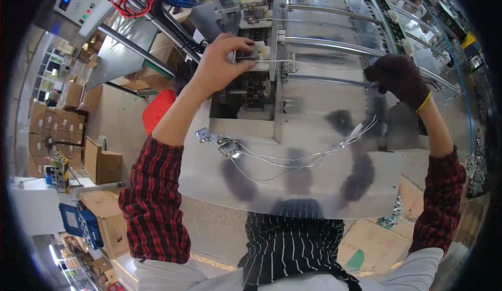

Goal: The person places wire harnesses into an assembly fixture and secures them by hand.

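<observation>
My bare left hand (222,63) is at the machine's fixture, its thumb and fingers bent around a small metal part (246,56) seated in a white block. From there a thin white cable (319,66) runs right across the metal plate. My right hand (400,79), in a dark glove with a yellow cuff, is closed around the cable's far end; its fingertips are partly hidden. Nearer to me, a loose bunch of similar white cables (293,160) lies on the metal table (314,202), with silver metal parts (227,146) at its left end.
A conveyor with metal rods (334,43) stretches right of the fixture. A control box (86,1) with blue digits sits at upper left, near coiled red wires (133,3). A red bin (158,111) stands beside my left forearm. Cardboard boxes (104,163) line the left floor.
</observation>
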The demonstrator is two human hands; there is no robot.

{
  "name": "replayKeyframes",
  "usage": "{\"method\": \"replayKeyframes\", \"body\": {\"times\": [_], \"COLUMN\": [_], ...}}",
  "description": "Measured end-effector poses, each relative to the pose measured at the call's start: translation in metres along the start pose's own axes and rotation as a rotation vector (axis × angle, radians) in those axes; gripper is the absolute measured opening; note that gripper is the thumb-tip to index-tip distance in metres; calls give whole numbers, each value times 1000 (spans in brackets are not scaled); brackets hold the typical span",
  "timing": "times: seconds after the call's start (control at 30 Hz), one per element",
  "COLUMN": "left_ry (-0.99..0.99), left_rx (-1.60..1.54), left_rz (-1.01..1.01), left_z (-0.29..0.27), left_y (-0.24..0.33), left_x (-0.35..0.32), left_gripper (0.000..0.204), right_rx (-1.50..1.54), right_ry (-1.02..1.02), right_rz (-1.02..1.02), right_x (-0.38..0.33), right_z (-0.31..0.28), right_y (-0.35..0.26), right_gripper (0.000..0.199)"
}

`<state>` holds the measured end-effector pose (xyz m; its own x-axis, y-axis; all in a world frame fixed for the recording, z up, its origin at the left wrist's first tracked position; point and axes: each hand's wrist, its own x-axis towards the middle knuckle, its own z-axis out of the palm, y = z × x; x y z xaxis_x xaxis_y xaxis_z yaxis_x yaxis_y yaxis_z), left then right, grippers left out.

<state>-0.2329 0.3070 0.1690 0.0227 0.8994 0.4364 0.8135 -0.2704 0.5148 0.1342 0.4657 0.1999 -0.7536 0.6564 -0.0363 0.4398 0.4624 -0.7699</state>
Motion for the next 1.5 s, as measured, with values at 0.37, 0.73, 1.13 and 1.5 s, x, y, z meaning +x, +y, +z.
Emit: {"method": "replayKeyframes", "body": {"times": [0.37, 0.73, 1.13, 1.5], "left_ry": [0, 118, 95, 59], "left_rx": [131, 553, 562, 553], "left_rz": [156, 169, 222, 157], "left_z": [2, 31, 24, 25], "left_y": [-12, 26, 21, 31], "left_x": [-11, -3, 3, 0], "left_gripper": [23, 24, 25, 25], "right_rx": [-235, -735, -524, -684], "right_ry": [3, 206, -125, 519], "right_rz": [-166, -605, -627, -684], "right_x": [-1, 62, 84, -42], "right_z": [5, 116, 86, -40], "right_y": [0, -34, -44, 73], "right_gripper": [12, 30, 32, 20]}}
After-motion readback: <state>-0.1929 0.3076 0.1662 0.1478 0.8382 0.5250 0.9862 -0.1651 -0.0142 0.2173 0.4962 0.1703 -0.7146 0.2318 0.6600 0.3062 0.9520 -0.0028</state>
